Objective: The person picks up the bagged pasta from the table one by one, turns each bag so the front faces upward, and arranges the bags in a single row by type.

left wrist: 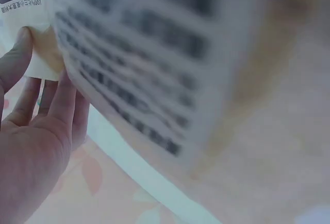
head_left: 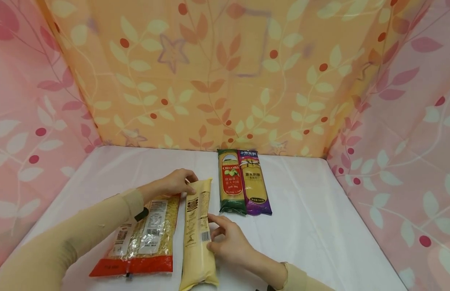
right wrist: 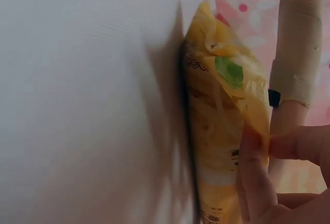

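A long pale yellow noodle packet point(head_left: 198, 260) with brown print and a barcode lies lengthwise in front of me. My left hand point(head_left: 176, 182) pinches its far end, thumb on the printed face and fingers behind, as the left wrist view shows. On the packet's right edge, my right hand point(head_left: 233, 244) pinches the wrapper between thumb and fingers; in the right wrist view the packet's other face point(right wrist: 219, 126) shows a green patch. Under my left forearm lies a clear bag point(head_left: 166, 238) with a red bottom band and white labels, partly hidden by the sleeve.
Two spaghetti packets lie side by side farther back on the white table point(head_left: 301, 226): a green and red one point(head_left: 231, 182) and a purple-edged one point(head_left: 253, 182). Floral cloth walls point(head_left: 225, 81) enclose the table at the back and both sides.
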Tool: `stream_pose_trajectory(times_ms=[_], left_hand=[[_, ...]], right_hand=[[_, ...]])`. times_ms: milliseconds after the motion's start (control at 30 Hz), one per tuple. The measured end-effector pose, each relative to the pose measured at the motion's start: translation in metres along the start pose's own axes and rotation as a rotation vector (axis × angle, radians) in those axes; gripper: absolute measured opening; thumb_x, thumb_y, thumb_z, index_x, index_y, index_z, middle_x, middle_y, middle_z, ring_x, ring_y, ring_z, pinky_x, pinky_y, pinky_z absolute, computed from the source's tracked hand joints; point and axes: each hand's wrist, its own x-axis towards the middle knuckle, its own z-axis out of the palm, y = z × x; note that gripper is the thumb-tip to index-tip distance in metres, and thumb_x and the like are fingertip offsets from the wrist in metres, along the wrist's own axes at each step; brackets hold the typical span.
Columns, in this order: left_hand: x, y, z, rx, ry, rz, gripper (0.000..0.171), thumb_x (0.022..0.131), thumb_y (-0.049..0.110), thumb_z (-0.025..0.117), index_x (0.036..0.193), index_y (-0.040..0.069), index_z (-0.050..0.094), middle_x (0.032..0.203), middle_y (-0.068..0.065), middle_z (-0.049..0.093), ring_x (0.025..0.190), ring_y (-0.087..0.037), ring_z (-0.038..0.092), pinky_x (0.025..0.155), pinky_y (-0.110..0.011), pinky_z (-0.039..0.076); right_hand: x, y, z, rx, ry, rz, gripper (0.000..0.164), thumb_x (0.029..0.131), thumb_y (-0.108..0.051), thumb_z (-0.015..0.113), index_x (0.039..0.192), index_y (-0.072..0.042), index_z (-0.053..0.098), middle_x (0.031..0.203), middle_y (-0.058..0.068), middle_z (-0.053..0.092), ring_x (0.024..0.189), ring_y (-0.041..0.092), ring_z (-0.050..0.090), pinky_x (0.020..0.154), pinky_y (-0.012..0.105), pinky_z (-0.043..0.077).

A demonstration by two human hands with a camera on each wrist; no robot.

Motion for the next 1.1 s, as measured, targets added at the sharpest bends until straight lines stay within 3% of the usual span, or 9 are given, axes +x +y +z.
stream_pose_trajectory(times_ms=[200,300,400,533,700,867,1000,1100], left_hand=[[0.010,0.002,0.002,-0.016,-0.021,-0.002,0.034,0.092,0.006,0.079,0.120,-0.005,0.065,0.115,-0.018,0.070,0.117,-0.040,0.065,0.094,-0.042,0.057],[0.010,0.001,0.002,-0.007,-0.019,-0.018,0.035,0.092,0.007,0.079,0.121,-0.006,0.064,0.118,-0.019,0.070,0.120,-0.040,0.063,0.099,-0.045,0.054],[0.009,0.001,0.001,0.011,-0.018,-0.033,0.036,0.092,0.009,0.079,0.123,-0.004,0.065,0.121,-0.018,0.070,0.124,-0.040,0.060,0.104,-0.049,0.050],[0.005,0.005,-0.006,0.036,-0.009,-0.018,0.040,0.095,0.013,0.076,0.130,-0.003,0.065,0.126,-0.019,0.069,0.123,-0.040,0.060,0.102,-0.048,0.052],[0.005,0.019,-0.012,0.049,0.080,0.018,0.042,0.100,0.021,0.069,0.136,-0.001,0.063,0.131,-0.022,0.065,0.114,-0.034,0.065,0.091,-0.043,0.057],[0.008,0.033,-0.012,0.131,0.144,0.048,0.046,0.101,0.028,0.069,0.138,0.001,0.062,0.130,-0.023,0.066,0.110,-0.033,0.066,0.089,-0.044,0.057],[0.010,0.037,-0.012,0.184,0.140,0.041,0.052,0.099,0.029,0.072,0.141,0.001,0.061,0.129,-0.023,0.066,0.107,-0.032,0.067,0.087,-0.044,0.057],[0.013,0.036,-0.010,0.199,0.124,0.018,0.054,0.095,0.028,0.075,0.141,0.004,0.062,0.126,-0.021,0.066,0.099,-0.027,0.066,0.080,-0.038,0.057]], right_hand=[[0.002,-0.007,-0.007,-0.146,0.002,-0.063,0.074,0.074,0.015,0.065,0.147,0.007,0.053,0.141,0.017,0.057,0.092,0.009,0.065,0.059,0.018,0.051],[0.003,-0.010,-0.005,-0.151,-0.019,-0.058,0.074,0.075,0.015,0.064,0.147,0.005,0.053,0.140,0.013,0.057,0.093,0.008,0.062,0.057,0.017,0.049],[0.005,-0.012,-0.001,-0.128,-0.041,-0.059,0.074,0.076,0.015,0.064,0.149,0.004,0.052,0.140,0.011,0.055,0.096,0.009,0.060,0.064,0.017,0.052],[0.007,-0.011,0.002,-0.115,-0.057,-0.060,0.072,0.081,0.012,0.065,0.150,0.003,0.051,0.142,0.012,0.053,0.099,0.010,0.059,0.075,0.020,0.056],[0.009,-0.008,0.006,-0.115,-0.072,-0.070,0.066,0.088,0.004,0.069,0.151,0.002,0.051,0.145,0.012,0.053,0.101,0.009,0.060,0.082,0.022,0.057],[0.012,-0.010,0.010,-0.115,-0.091,-0.081,0.063,0.091,-0.006,0.073,0.150,0.002,0.051,0.145,0.011,0.053,0.102,0.007,0.062,0.084,0.021,0.057],[0.014,-0.013,0.014,-0.179,-0.109,-0.110,0.061,0.094,-0.013,0.074,0.149,0.000,0.054,0.147,0.007,0.054,0.108,0.009,0.062,0.090,0.026,0.056],[0.015,-0.014,0.017,-0.277,-0.127,-0.140,0.059,0.097,-0.025,0.073,0.150,-0.006,0.055,0.151,0.001,0.053,0.124,0.013,0.056,0.104,0.034,0.050]])
